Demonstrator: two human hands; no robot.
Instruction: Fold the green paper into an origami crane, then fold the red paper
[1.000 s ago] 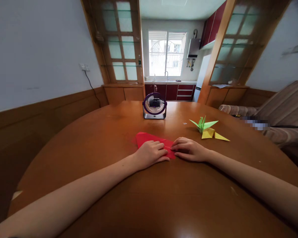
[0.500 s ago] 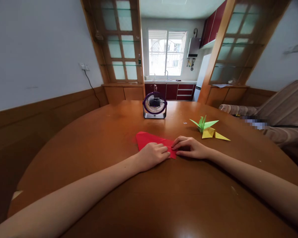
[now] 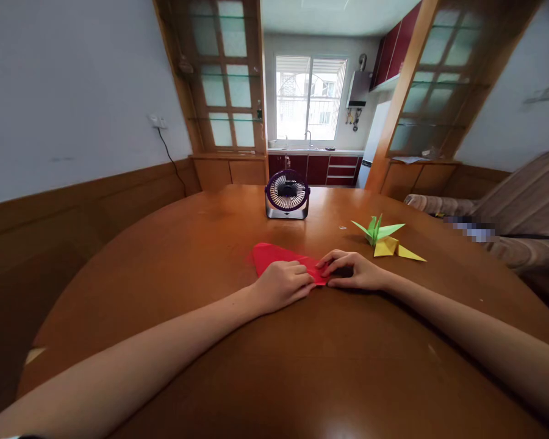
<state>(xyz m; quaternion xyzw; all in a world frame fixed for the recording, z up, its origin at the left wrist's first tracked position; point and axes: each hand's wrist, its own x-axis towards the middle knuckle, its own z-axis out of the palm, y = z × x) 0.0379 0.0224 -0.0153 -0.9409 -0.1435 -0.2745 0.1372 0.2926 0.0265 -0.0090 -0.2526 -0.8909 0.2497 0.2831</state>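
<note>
Your left hand (image 3: 281, 283) presses flat on the folded red paper (image 3: 274, 254) mid-counter (image 3: 165, 256); your right hand's (image 3: 354, 272) fingers pinch its right tip; uneven pressure could skew the crease or tear it.

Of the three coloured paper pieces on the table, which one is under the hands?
The red paper, pressed flat by both hands; the green crane and yellow piece lie untouched to the right.

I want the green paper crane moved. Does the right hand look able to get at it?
Probably yes: the right hand rests by the red paper, with bare table between it and the green crane.
</note>
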